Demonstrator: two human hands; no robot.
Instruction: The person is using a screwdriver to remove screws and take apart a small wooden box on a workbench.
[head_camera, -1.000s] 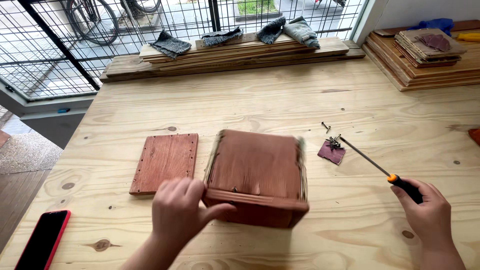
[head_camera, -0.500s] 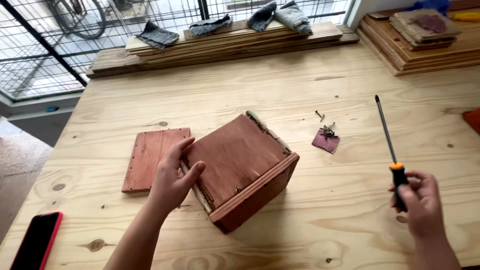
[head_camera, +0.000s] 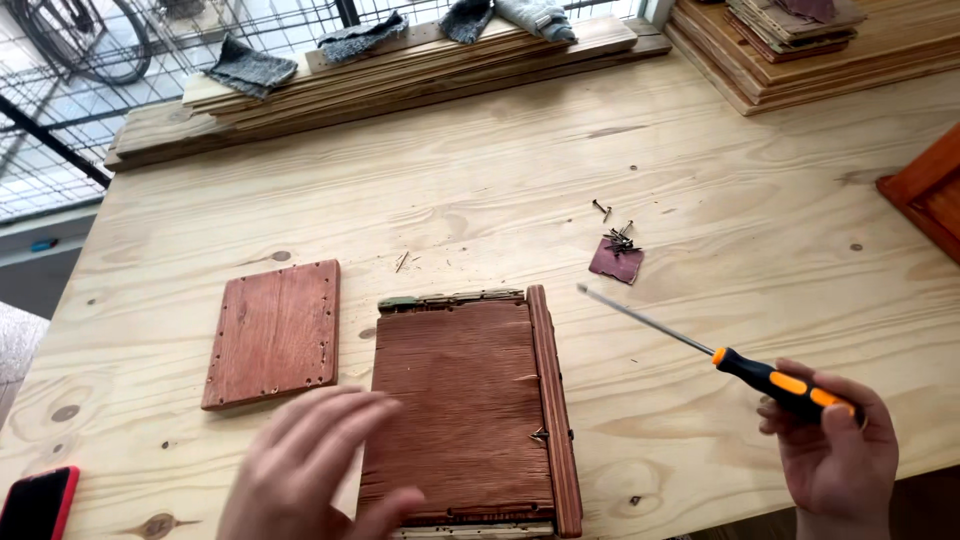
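Two hands in view. Left hand (head_camera: 315, 470) blurred, fingers spread and open, gripping nothing, hovering over the lower left corner of the wooden box (head_camera: 470, 415); contact with the wood cannot be told. Right hand (head_camera: 835, 450) closed around the orange-and-black handle of the screwdriver (head_camera: 725, 355), held off the table.

One box, reddish brown, lying flat on the pale wooden table (head_camera: 500, 180) near its front edge, long axis running away from the body. Raised strip along the right side, hinge hardware along the far edge, one small metal fitting low on the right near the strip.

Key relation: box lies left of the right hand, clearly apart. Screwdriver shaft points up and left, tip just off the box's upper right corner, not touching. Left hand much nearer the box than the right.

Count:
- 1 loose flat panel (head_camera: 272, 332), same red wood, just left of the box, small gap between, rows of small holes along its edges.
- 1 small dark red scrap (head_camera: 615, 262) beyond the screwdriver tip, a cluster of screws (head_camera: 620, 238) on and beside it; exact number too small to tell, one or two lying a little apart.
- 1 red phone (head_camera: 35, 503) at the near left corner.
- Stacked boards (head_camera: 420, 70) along the far edge with several grey rags on top.
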